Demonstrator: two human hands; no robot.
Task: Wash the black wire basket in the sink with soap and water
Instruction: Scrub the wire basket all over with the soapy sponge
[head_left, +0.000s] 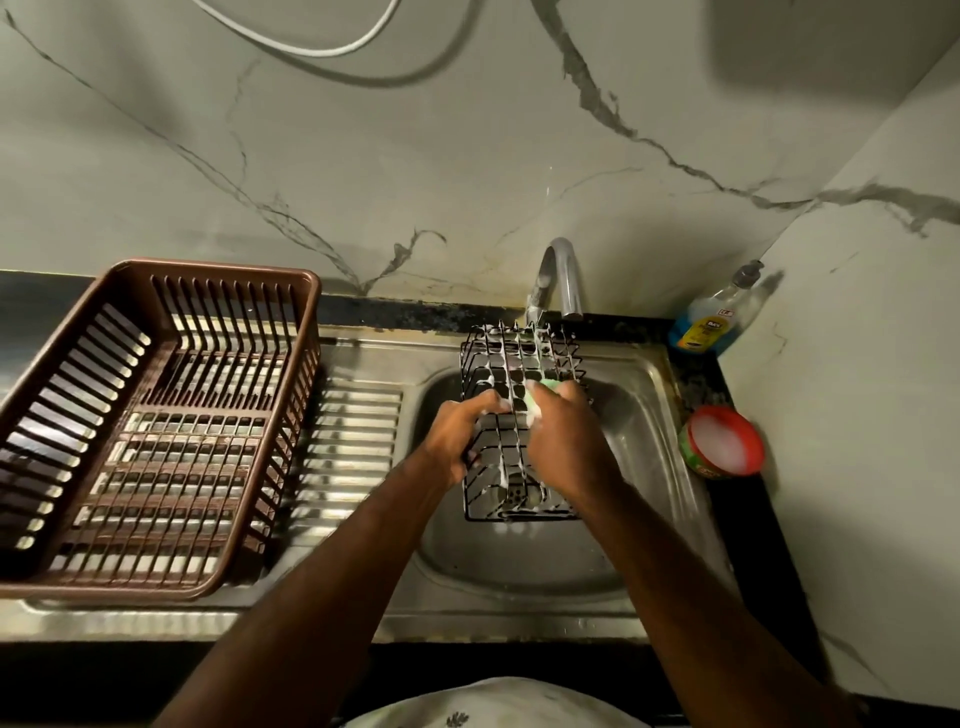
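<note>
Head view | one black wire basket (511, 364) | left hand (457, 436) fingers grip basket | right hand (563, 441) fingers grip one green sponge (535, 402)

head cam | looks steeply down, forward | close over sink (649, 395)

black wire basket (511, 415): rectangular grid of thin black wire, flecked with white suds, held tilted over the sink (649, 405) bowl, far end at 12 o'clock under the tap. sink: stainless steel, rounded bowl, wet, ribbed drainboard at 9 o'clock.
</note>
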